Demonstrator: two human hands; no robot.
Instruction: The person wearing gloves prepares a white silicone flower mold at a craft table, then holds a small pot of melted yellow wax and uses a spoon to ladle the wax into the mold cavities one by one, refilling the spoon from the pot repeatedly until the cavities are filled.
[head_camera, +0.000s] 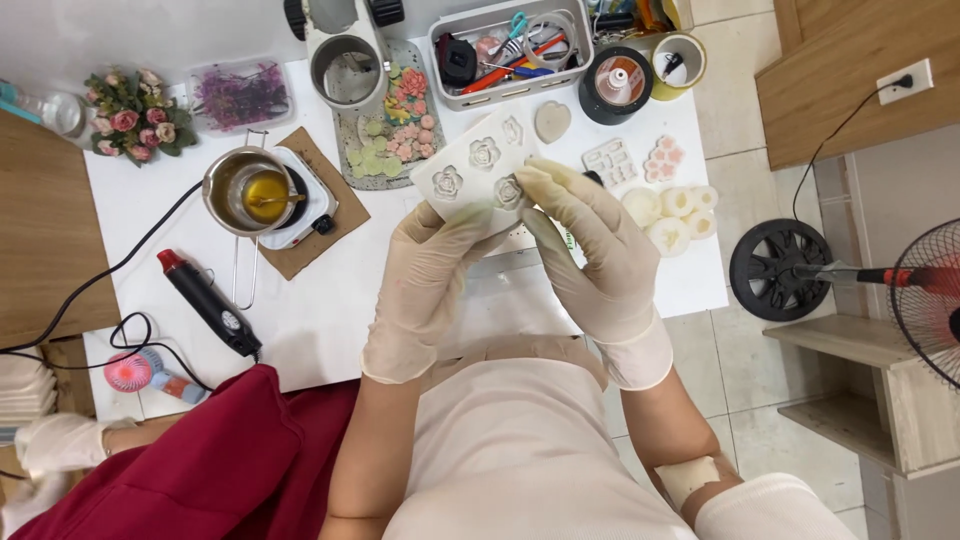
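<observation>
Both gloved hands, left hand (432, 275) and right hand (590, 250), grasp the flower mould (478, 160) edges.

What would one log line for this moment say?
left hand: holds flower mould from below | right hand: fingertips press its corner flower | table: wax pot at left

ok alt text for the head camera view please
Two gloved hands, left and right, hold a white flower mould over a white table. Around it sit a small pot of yellow liquid on a hotplate, a heat gun and white flower-shaped pieces.
</observation>
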